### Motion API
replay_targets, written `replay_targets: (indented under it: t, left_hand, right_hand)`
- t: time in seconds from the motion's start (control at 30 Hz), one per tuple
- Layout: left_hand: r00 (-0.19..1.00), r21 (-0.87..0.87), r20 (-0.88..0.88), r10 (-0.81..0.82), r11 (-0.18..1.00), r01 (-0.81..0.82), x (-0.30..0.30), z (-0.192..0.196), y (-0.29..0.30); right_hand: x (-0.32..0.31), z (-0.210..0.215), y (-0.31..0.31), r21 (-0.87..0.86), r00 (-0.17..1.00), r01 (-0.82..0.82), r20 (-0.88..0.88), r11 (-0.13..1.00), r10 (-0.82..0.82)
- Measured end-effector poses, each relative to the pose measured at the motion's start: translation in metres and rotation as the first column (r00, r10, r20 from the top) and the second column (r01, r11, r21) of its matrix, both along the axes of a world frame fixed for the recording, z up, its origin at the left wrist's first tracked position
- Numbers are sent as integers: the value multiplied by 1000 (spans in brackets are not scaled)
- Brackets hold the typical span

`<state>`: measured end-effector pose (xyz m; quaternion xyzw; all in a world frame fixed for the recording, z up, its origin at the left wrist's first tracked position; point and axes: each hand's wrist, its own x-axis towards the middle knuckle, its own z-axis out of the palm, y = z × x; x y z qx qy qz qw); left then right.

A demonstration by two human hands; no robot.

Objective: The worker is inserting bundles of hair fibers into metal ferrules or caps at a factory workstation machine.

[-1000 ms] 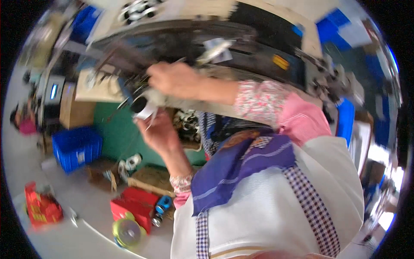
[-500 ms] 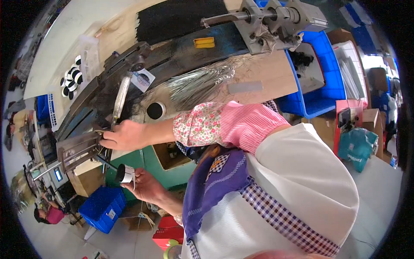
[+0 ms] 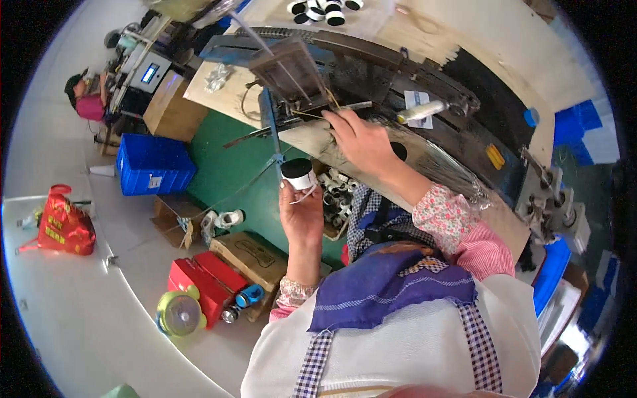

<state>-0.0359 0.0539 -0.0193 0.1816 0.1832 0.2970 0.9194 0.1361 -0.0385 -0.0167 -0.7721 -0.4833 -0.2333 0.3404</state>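
My left hand (image 3: 303,215) holds a short white cylinder with a black top (image 3: 298,174) upright. A thin white strip hangs loose from its side, near my fingers. The cylinder is beside a blue upright bar (image 3: 273,123) below the bench edge. My right hand (image 3: 361,142) reaches over the bench, fingers bent and close together at the lower end of a dark metal frame (image 3: 285,69). What those fingertips grip is too small to make out. A second cylinder with a black top (image 3: 399,151) lies partly hidden behind my right wrist.
A bundle of thin metal wires (image 3: 451,162) lies right of my right hand, below a pale handle (image 3: 424,111). Several black-and-white cylinders (image 3: 317,12) lie at the back. A blue crate (image 3: 152,164) and red box (image 3: 202,285) are on the floor; a person (image 3: 89,99) sits far left.
The view has swung round, so the bench appears turned. My left hand still holds the cylinder, now more upright. My right hand remains at the metal frame's end.
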Motion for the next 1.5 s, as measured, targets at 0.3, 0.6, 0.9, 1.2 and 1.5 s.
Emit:
replay_targets:
  t: [0.3, 0.6, 0.9, 1.2, 1.5]
  left_hand:
    - [999, 43, 24, 34, 998, -35, 27, 15, -3]
    - [999, 18, -31, -23, 1000, 23, 31, 5, -4]
    - [994, 28, -4, -110, 994, 110, 26, 1, -8]
    - [992, 5, -28, -121, 993, 121, 28, -1, -11]
    - [989, 25, -14, -149, 988, 149, 31, 4, -17]
  right_hand:
    - [4, 18, 9, -53, 1000, -4, -5, 999, 4]
    - [15, 17, 3, -85, 978, -38, 200, 996, 55]
    - [13, 24, 17, 331, 896, -55, -400, 942, 193]
    - [54, 54, 22, -30, 302, -42, -953, 999, -16]
    - [65, 61, 18, -4, 347, -174, -936, 985, 57]
